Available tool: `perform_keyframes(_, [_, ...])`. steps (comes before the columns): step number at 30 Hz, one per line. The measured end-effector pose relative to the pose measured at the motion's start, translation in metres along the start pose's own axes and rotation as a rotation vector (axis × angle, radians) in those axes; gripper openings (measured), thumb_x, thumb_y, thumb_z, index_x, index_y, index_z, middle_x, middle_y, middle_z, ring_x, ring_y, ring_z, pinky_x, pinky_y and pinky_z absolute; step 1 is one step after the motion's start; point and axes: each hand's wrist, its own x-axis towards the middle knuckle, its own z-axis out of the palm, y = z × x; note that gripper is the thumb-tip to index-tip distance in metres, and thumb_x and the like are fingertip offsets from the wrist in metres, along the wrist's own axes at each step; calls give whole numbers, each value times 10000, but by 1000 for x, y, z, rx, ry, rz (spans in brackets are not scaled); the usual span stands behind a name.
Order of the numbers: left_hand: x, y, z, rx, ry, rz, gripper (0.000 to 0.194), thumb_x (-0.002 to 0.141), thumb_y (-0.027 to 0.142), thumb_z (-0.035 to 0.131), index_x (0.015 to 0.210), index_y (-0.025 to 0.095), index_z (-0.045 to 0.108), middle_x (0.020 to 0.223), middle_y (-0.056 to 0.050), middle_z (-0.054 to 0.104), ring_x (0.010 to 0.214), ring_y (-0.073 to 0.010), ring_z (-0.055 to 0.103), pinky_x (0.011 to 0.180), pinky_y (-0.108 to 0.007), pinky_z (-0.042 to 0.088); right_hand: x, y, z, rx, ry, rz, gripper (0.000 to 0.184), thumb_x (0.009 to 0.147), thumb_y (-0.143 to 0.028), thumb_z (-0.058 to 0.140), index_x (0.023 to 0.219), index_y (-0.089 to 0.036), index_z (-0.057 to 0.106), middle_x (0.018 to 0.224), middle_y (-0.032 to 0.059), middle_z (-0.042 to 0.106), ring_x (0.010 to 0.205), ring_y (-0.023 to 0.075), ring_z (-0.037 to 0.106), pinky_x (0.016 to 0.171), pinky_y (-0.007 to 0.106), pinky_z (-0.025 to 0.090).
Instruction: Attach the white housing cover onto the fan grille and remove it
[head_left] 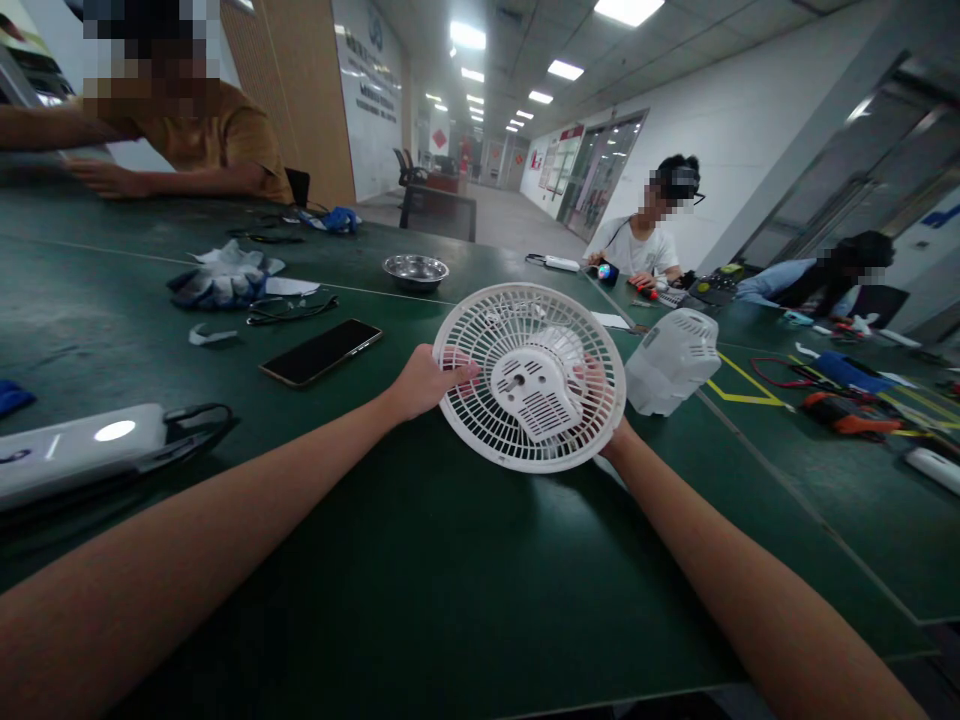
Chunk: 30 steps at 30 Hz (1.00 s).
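A round white fan grille (525, 320) with a slotted motor housing at its centre is held tilted above the green table (420, 560). My left hand (426, 382) grips its left rim, fingers curled over the edge. My right hand (600, 410) is behind the grille's right side; its fingers show through the bars, closed on the grille. A white fan body part (671, 360) lies on the table just right of the grille.
A black phone (321, 352), a white power bank (82, 450) with cable, gloves (217, 282), a steel bowl (415, 271) lie on the left and far side. Tools and cables (847, 400) lie at right. Other people sit at the table's far side.
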Motion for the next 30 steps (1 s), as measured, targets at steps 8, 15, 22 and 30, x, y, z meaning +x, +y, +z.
perform_keyframes(8, [5, -12, -7, -16, 15, -134, 216, 865, 386, 779, 824, 177, 739, 760, -57, 766, 701, -216, 724, 765, -451, 647, 7, 21, -64, -637, 304, 61, 756, 756, -435, 751, 1427, -180, 514, 1200, 149, 633, 1068, 345, 590, 1045, 590, 468])
perform_keyframes(15, [7, -17, -12, -135, 34, -207, 152, 847, 292, 787, 921, 165, 750, 885, -71, 782, 780, -211, 742, 814, -444, 637, 11, 23, -66, -765, 307, -13, 512, 764, -335, 701, 1249, -193, 618, 1209, 160, 573, 1176, 353, 563, 1103, 553, 448])
perform_keyframes(22, [7, -17, -12, -118, 24, -224, 135, 858, 276, 774, 937, 168, 759, 910, -78, 792, 809, -220, 752, 815, -422, 631, 12, 23, -104, -838, 808, -92, 769, 701, -317, 743, 1410, -216, 462, 1492, 205, 437, 1448, 413, 404, 1190, 639, 320])
perform_keyframes(30, [6, -15, -9, -186, 50, -232, 112, 837, 242, 797, 897, 151, 770, 874, -65, 784, 769, -202, 732, 818, -420, 626, 12, 83, -117, -416, 702, 451, 862, 534, -500, 900, 1238, -228, 482, 1295, 172, 674, 1179, 382, 660, 1063, 566, 491])
